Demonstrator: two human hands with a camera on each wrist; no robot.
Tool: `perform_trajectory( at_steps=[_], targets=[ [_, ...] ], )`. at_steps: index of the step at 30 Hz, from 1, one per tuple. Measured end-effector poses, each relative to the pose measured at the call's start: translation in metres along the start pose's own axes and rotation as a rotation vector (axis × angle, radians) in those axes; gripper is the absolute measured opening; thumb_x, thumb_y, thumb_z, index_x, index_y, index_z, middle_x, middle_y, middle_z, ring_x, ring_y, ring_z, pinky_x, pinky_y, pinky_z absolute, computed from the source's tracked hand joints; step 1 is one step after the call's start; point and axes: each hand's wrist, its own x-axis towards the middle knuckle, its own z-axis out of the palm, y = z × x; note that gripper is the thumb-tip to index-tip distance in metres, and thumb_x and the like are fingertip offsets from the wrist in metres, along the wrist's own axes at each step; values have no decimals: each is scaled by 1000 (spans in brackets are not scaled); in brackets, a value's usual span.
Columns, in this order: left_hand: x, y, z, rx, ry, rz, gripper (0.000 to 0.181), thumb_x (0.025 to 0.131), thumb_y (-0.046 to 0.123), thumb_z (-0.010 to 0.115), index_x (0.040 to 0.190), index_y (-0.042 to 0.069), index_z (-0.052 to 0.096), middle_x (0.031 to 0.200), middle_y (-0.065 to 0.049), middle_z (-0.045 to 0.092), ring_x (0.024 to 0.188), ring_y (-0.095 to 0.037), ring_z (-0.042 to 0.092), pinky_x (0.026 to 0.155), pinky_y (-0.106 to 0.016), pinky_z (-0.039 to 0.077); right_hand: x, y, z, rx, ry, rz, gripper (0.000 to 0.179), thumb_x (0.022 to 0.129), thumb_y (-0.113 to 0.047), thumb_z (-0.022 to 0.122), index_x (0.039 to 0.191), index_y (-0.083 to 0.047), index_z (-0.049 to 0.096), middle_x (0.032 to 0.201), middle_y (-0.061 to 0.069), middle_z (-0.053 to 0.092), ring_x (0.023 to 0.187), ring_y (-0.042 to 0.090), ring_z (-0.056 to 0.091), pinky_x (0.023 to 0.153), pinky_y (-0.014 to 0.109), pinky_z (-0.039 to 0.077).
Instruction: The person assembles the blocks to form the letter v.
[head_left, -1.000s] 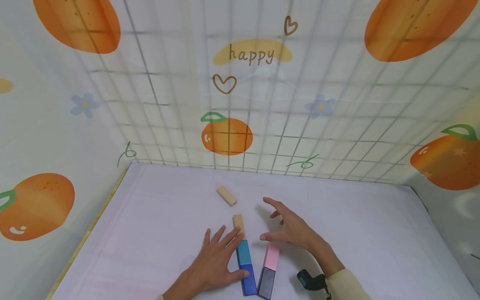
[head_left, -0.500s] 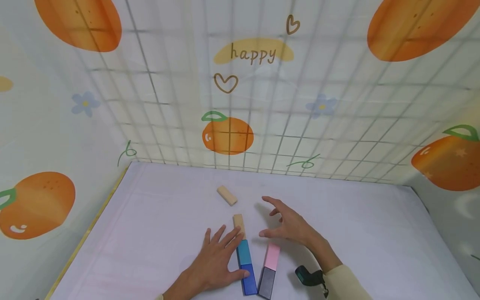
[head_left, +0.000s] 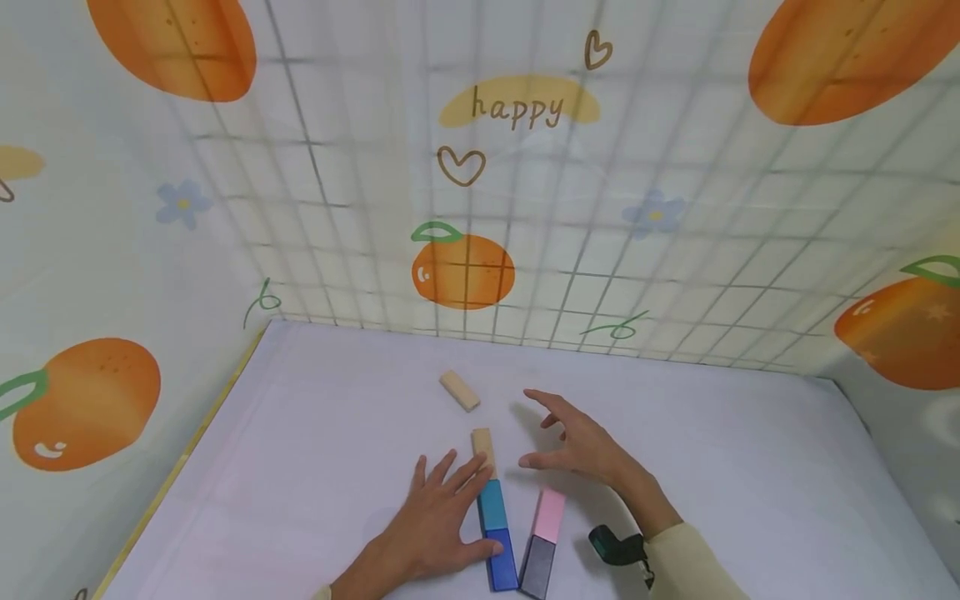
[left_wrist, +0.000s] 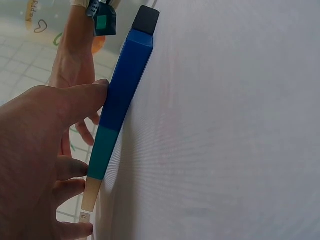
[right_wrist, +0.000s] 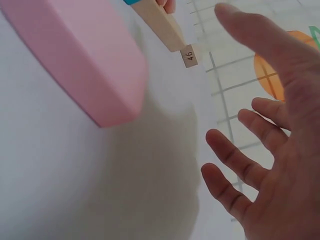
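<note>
My left hand lies with spread fingers along a straight row of blocks. Its thumb touches the dark blue block, and the index fingertip is at the wooden block. Between those two sits a teal block. Over the table, right of the row, my right hand is held with fingers apart and nothing in them. Just below it a pink block lies end to end with a dark grey block, whose near end meets the blue block's, forming a narrow V.
A loose wooden block lies at a slant beyond the row; its end shows a number in the right wrist view. A black device hangs at my right wrist. The white-covered table ends at a wall sheet printed with oranges.
The head view has shifted slightly. My right hand has drifted a little left and away from the pink block. The left hand and the blocks keep their places.
</note>
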Motion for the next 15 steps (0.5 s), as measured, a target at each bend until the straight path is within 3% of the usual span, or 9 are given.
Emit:
perform_trajectory(
  at_steps=[15],
  targets=[
    [1,2,-1,18,-30,-11,91,87,79,51,159,26,34,167,6,22,151,-38,23,112,-73,18,1,1,1,-5,-6,35,98,76,-46,88,157,-20,37,147,10,50,114,26,58,86,49,53]
  ],
)
